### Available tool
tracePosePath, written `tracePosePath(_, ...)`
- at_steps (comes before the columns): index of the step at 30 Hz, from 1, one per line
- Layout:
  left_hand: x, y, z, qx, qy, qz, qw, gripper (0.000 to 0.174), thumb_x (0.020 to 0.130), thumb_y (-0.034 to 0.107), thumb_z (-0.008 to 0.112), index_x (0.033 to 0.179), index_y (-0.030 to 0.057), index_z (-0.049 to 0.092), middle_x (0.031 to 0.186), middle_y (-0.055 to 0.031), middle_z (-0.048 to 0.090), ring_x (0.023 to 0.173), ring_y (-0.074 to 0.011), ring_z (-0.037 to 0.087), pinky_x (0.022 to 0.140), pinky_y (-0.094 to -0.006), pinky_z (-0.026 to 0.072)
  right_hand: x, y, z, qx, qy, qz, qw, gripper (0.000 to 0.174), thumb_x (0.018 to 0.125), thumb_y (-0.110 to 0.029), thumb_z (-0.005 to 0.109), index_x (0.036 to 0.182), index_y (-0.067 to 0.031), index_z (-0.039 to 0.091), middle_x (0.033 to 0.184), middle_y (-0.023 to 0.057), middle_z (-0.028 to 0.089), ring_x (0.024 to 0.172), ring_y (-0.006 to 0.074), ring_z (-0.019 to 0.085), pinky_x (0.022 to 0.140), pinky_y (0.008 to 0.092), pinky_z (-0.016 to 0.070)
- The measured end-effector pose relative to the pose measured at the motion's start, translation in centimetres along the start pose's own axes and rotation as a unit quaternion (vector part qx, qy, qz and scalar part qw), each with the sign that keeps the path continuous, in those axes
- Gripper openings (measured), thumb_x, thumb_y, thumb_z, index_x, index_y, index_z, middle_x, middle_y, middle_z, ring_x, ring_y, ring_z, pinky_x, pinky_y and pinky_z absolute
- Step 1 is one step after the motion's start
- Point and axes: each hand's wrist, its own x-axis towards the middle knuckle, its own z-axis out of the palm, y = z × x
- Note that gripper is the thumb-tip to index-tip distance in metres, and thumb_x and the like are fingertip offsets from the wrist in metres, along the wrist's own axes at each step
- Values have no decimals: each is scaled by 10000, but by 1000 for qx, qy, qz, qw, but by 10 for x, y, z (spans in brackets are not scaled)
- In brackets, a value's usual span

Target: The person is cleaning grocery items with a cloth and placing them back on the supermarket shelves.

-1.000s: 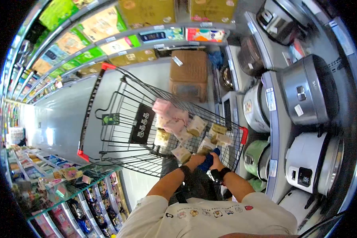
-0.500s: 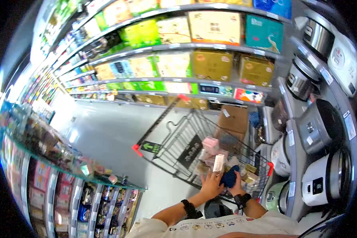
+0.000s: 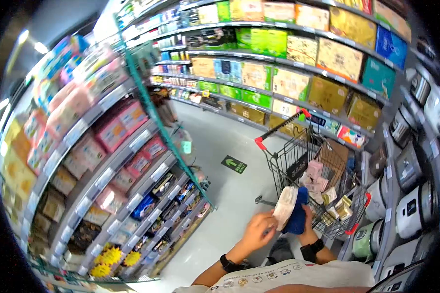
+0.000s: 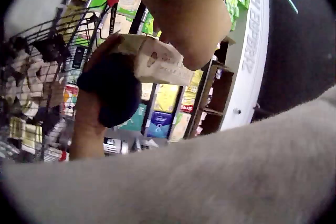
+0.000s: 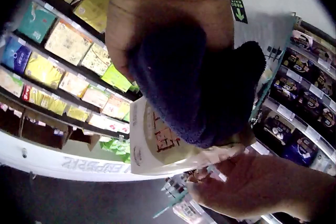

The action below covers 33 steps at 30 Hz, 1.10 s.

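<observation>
A white tissue pack (image 3: 285, 207) with printed characters stands on edge in front of me, against a dark blue cloth (image 3: 298, 212). My right hand (image 3: 309, 222) grips the cloth and pack together from the right side. In the right wrist view the blue cloth (image 5: 184, 87) bulges under the palm and covers part of the pack (image 5: 152, 145). My left hand (image 3: 257, 230) is at the pack's lower left edge, fingers loosely bent; the right wrist view shows the left hand (image 5: 257, 184) with its fingertips at that edge.
A black wire shopping trolley (image 3: 298, 146) with red corners holds several pink and gold packs (image 3: 319, 183). Rice cookers (image 3: 418, 210) line shelves on the right. Shelves of wrapped packs (image 3: 127, 166) stand on the left. A green exit sign (image 3: 234, 164) lies on the floor.
My view has swung left and up, so the trolley sits farther right. The blue cloth and white pack have come up out of the trolley, now standing side by side in front of me.
</observation>
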Motion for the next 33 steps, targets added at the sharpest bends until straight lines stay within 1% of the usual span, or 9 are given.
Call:
tracePosePath(2,-21,16,-12,-94,102,-114,984,369,707,148,716,1026,51,559,1092,-111,542,1018,-312,533,923,-449,349,-36,17,54,-55,-15,2,998,445,816,-317,511,1163,-42,560,1078,128,632,936,283,628,840,416,507)
tracePosePath(3,-26,21,-19,-115,106,-144,977,614,663,238,781,1162,21,496,1138,-159,508,998,-329,510,945,-441,347,-48,25,68,-75,-28,18,997,447,817,-311,509,1167,-38,557,1082,127,631,939,280,627,843,415,505)
tracePosePath(7,-49,40,-47,82,23,-83,993,1102,567,292,843,1412,16,192,1304,-206,390,1163,-362,427,1002,-413,336,-84,45,96,-201,-8,59,978,407,819,-268,504,1136,-22,571,1023,134,648,889,264,644,814,374,518)
tracePosePath(11,-66,50,-42,-319,-27,-110,941,1112,575,130,821,1434,26,121,1395,-178,324,1309,-295,322,1069,-374,271,-119,46,95,-332,4,-16,943,297,798,-120,549,1082,-45,588,972,68,642,856,202,627,810,333,497)
tracePosePath(14,-70,81,-40,-409,-59,-150,898,1086,590,88,808,1435,31,129,1386,-164,341,1308,-254,323,1059,-352,282,-153,58,71,-392,-26,-132,910,371,813,-63,542,1183,-58,524,1052,38,602,951,165,571,868,315,448)
tracePosePath(17,-85,104,-27,-314,-125,-137,931,1022,598,88,793,1423,53,191,1366,-123,374,1267,-233,381,1029,-351,322,-202,82,28,-464,-12,-251,849,472,847,-87,515,1307,-73,409,1168,46,540,1051,168,509,918,320,403)
tracePosePath(21,-130,149,6,-321,-198,-141,915,924,644,111,768,1390,22,231,1295,-135,424,1212,-248,430,1008,-353,345,-265,98,-22,-373,101,-280,879,544,886,-170,522,1371,-43,311,1168,74,515,1065,176,484,926,323,389)
tracePosePath(25,-205,188,34,-366,-260,-204,870,854,708,118,722,1383,-6,214,1266,-150,432,1196,-236,427,1006,-348,340,-362,110,5,-491,228,-329,773,528,894,-218,539,1341,-7,352,1162,111,538,1027,183,512,907,307,395)
tracePosePath(33,-278,257,-13,-346,-245,-302,854,843,713,68,697,1391,7,200,1288,-149,428,1201,-229,430,999,-350,356,-458,184,26,-501,185,-378,757,352,864,-113,550,1190,8,490,1040,104,589,920,171,555,833,315,438)
